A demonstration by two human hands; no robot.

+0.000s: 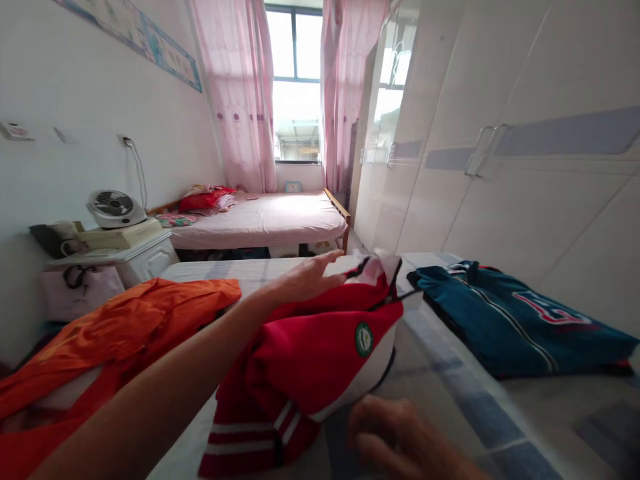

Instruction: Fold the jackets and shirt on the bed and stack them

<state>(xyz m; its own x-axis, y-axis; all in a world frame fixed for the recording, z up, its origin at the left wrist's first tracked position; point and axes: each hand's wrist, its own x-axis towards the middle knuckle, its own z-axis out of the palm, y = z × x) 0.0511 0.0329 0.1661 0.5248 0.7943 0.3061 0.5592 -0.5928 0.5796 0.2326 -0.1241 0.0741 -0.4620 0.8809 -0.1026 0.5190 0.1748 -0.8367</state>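
A red and white jacket with a round green badge lies bunched on the near bed, between some orange clothing and a folded teal zip-up sweatshirt. The person's left hand is over the far side of the jacket, fingers stretched out and clenching nothing that I can see; whether the palm presses on the cloth is hard to say. The right hand is just beside the jacket's near edge, fingers curled but smeared by motion, so I can't tell whether they grip anything. To my eye the jacket would be light, soft and limp, in no danger of breaking, perhaps a little slippery if the fabric is as smooth as it looks, and quick to crumple. I'd take hold by the black-edged part at its far end, or by the white-striped band at the near end, which looks sturdier. As for containers, the wardrobe has its doors closed, hiding whatever it holds. A pale carrier bag with a dark bow stands against the nightstand, its contents out of sight; the nightstand's front is closed too.
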